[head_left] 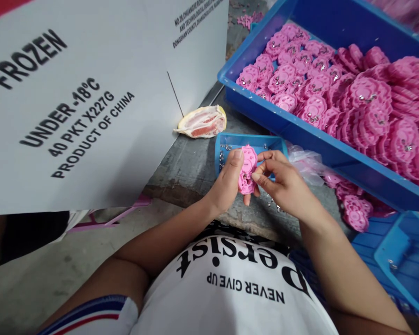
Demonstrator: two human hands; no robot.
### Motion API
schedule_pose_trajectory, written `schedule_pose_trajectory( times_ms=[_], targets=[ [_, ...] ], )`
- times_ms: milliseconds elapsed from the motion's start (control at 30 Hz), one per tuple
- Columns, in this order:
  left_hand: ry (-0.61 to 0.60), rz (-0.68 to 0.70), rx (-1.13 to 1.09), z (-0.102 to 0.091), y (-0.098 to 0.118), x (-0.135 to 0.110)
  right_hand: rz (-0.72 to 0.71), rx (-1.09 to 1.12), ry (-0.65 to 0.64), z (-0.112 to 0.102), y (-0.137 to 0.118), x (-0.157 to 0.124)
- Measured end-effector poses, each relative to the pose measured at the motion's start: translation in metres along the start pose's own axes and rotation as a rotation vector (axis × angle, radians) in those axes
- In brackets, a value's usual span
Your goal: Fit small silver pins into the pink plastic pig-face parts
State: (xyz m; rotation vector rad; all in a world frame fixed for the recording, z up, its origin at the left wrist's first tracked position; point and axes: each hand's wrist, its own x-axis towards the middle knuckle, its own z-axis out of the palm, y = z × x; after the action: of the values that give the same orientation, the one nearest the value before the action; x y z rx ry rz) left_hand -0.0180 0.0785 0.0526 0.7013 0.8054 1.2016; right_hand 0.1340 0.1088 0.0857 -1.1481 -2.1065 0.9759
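Observation:
My left hand (226, 179) is closed around a pink plastic part (248, 163), with the thumb along its left edge. The part has a scalloped outline and small raised details. My right hand (281, 179) is at its lower right side, thumb and index finger pinched together against it. Whatever sits between those fingertips is too small to make out. Just behind the hands is a small blue tray (230, 138) with tiny shiny metal pieces (222, 156) in it. More metal bits (274, 203) lie on the grey surface below my right hand.
A large blue bin (300, 118) full of pink parts (314, 83) stands at the right. A white carton (108, 56) blocks the left side. A peeled fruit piece (204, 122) lies beside it. Loose pink parts (356, 211) and another blue tray (405, 256) are at lower right.

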Motion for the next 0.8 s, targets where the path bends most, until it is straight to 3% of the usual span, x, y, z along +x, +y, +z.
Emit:
schedule_pose_trajectory(
  times_ms=[233, 367, 533, 633, 800],
  targets=[
    [-0.017, -0.006, -0.02, -0.003, -0.007, 0.004, 0.0, -0.059, 0.02, 0.0, 0.001, 0.0],
    [-0.006, -0.029, -0.072, 0.0, -0.003, 0.006, 0.012, -0.061, 0.093, 0.005, 0.002, -0.002],
    [-0.045, -0.085, -0.128, 0.004, 0.007, 0.003, 0.137, 0.25, 0.172, 0.007, 0.006, -0.003],
    [-0.027, -0.058, -0.046, 0.004, 0.011, -0.001, 0.15, 0.346, 0.286, -0.003, 0.016, 0.001],
    [0.048, 0.025, 0.071, -0.005, 0.019, -0.007, 0.158, 0.176, 0.485, -0.032, 0.05, 0.013]
  ],
)
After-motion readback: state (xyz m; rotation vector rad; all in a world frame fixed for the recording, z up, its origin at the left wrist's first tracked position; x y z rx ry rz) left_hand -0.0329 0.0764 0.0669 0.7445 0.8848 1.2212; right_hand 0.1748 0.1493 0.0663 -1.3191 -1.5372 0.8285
